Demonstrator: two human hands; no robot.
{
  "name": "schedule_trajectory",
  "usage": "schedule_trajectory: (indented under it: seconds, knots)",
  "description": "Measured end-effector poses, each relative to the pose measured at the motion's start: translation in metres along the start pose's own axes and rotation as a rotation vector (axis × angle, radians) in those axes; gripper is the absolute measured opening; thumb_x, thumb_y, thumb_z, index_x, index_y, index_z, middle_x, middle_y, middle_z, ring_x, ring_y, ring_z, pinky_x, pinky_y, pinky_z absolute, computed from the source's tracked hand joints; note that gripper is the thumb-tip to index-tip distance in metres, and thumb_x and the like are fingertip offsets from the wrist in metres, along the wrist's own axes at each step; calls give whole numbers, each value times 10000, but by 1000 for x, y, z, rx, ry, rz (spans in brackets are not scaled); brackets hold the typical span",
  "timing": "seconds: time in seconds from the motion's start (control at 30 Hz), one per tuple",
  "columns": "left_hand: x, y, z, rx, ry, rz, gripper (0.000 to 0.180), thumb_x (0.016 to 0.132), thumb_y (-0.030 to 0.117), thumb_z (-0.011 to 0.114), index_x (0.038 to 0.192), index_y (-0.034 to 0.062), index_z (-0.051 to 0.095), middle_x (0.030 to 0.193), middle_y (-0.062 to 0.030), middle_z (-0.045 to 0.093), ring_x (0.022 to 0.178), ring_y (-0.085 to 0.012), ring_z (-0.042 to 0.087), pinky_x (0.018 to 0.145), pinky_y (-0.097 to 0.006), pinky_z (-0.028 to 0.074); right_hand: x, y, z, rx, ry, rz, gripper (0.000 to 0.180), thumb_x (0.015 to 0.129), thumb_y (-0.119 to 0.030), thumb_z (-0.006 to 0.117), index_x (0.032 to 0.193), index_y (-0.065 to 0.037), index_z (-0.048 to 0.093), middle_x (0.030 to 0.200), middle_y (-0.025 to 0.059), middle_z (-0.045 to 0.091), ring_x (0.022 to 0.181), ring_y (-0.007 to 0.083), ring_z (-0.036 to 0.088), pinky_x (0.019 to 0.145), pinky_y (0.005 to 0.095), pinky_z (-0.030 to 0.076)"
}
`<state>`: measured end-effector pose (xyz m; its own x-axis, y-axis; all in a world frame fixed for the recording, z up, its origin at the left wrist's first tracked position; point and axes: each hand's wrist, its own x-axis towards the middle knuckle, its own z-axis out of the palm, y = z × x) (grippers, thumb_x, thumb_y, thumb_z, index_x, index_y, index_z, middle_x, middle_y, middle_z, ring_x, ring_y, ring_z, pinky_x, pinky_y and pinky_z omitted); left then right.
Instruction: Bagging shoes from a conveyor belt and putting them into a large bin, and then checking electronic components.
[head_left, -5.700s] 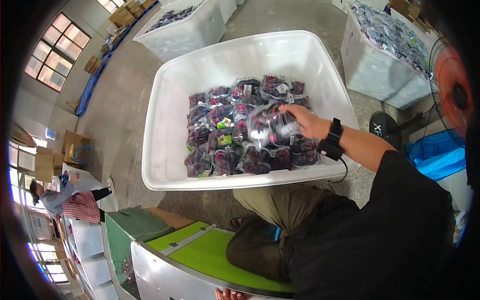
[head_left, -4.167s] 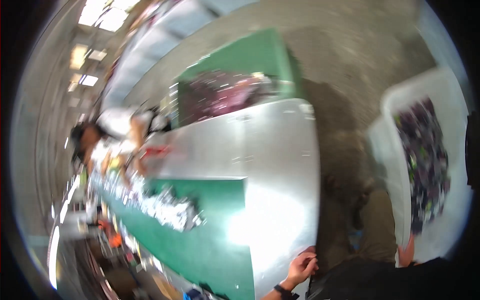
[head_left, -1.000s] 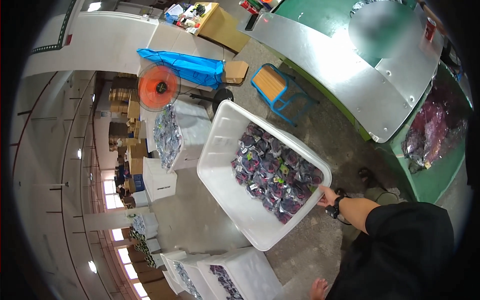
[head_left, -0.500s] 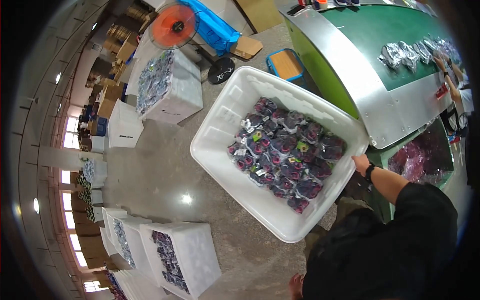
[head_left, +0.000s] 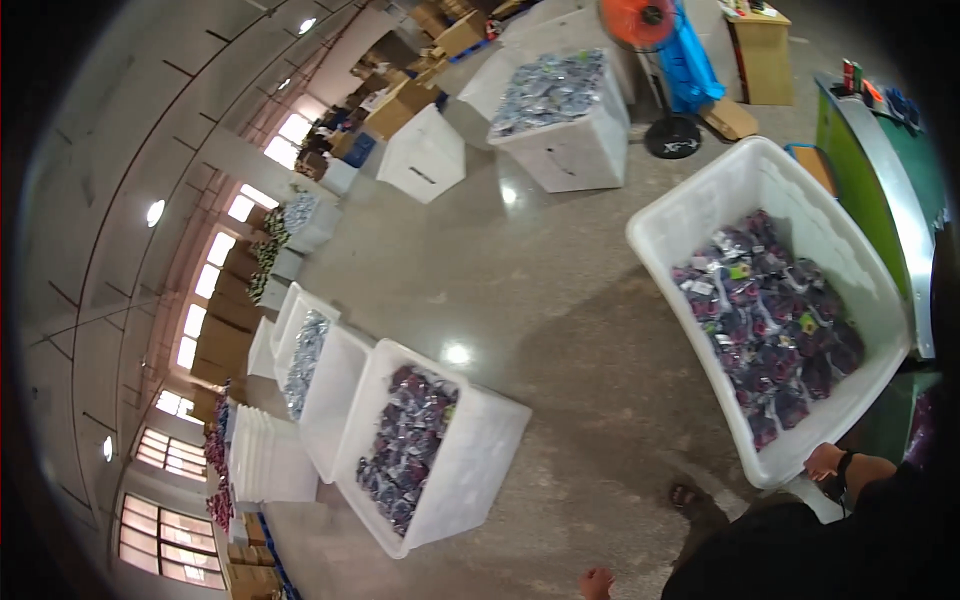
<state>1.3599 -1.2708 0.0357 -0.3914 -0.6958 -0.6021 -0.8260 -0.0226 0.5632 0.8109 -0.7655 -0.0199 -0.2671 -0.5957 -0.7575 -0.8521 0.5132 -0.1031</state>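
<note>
A large white plastic bin (head_left: pixel 690 345) stands on the floor at the right. Inside it lies a heap of dark shoes with pink parts (head_left: pixel 785 335), wrapped in clear plastic. My right hand (head_left: pixel 825 461), with a dark band at the wrist, grips the bin's rim at the near corner. Low in the picture, my left hand (head_left: pixel 597 581) hangs by my side, fingers curled in and nothing seen in them; the lower edge cuts it off. It touches no bin.
Another white bin (head_left: pixel 500 455) of wrapped dark shoes stands at the lower left, beside stacked white bins (head_left: pixel 262 455). Farther off are a bin of pale wrapped goods (head_left: pixel 610 150) and a pedestal fan (head_left: pixel 672 138). A green worktable with a metal edge (head_left: pixel 900 205) borders the right.
The view has swung left, so the bin and worktable sit farther right in the picture. My right hand stays at the bin's rim; my left hand still hangs low.
</note>
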Motion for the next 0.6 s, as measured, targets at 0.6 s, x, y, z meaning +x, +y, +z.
schedule_trajectory:
  seconds: [0.6]
  knots:
    - [226,299,-141,-656,-214,-21,465,982,259,667,1356,0,570,1108,-96,704,990,-167,674,841,-309,548,157,-181,-541,1187,494,-142,277,909,-276,689,1026,-28,727,857,59,756,779,164,713,729,324,556]
